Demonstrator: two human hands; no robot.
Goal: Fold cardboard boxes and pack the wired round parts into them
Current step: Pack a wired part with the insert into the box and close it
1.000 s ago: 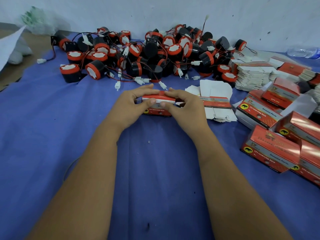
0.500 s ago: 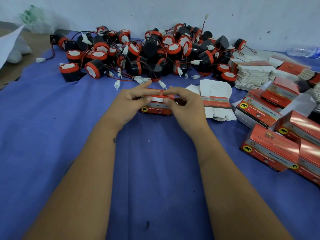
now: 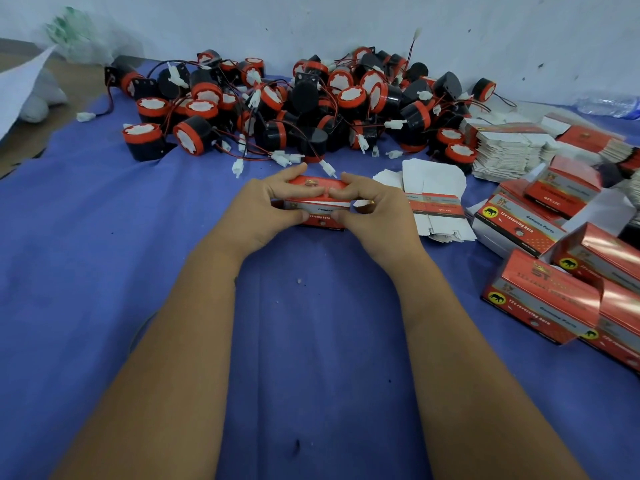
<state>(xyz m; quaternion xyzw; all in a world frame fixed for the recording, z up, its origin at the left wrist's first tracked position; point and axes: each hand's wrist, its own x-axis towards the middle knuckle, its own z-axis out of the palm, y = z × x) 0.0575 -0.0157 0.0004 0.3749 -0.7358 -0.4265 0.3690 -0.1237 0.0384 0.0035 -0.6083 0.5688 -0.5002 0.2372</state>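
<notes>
a blue cloth [image 3: 104, 271] covers the work surface up to a pale wall [image 3: 346, 22], with the heap of wired round parts [image 3: 311, 102] lying against that wall. just in front of the heap, we see the left hand [image 3: 263, 209] and right hand [image 3: 374, 213] both gripping one red cardboard box [image 3: 317, 202], fingers curled over its top and thumbs pressed on its near face.

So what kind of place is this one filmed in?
Probably a small packing workshop, hand assembly on a cloth-covered surface: a heap of wired round parts, stacks of flat box blanks, and finished red boxes piled to the right.
</notes>
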